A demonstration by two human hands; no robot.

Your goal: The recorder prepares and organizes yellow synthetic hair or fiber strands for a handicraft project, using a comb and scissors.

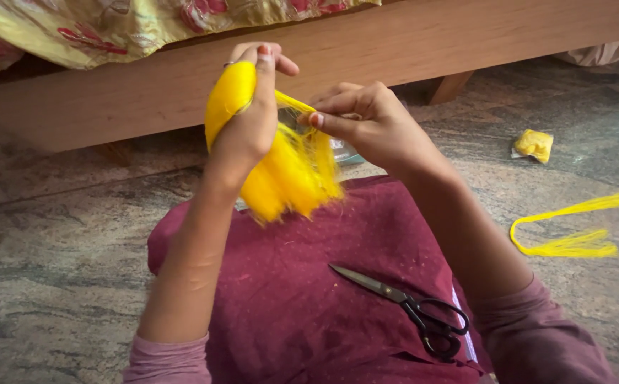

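My left hand (249, 117) is raised in front of me with a thick bundle of bright yellow thread (288, 174) wrapped over its back and hanging down below the palm. My right hand (366, 121) pinches a taut strand of the same yellow thread between thumb and fingers, just right of the left hand. Both hands are held above my lap, which is covered by a maroon cloth (288, 284). A pair of black-handled scissors (402, 302) lies shut on that cloth near my right forearm.
A wooden bed frame (146, 92) runs across the top, with a yellow floral bedcover (110, 28) hanging over it. On the stone floor at right lie a loose yellow thread tassel (572, 242) and a small yellow packet (533, 144).
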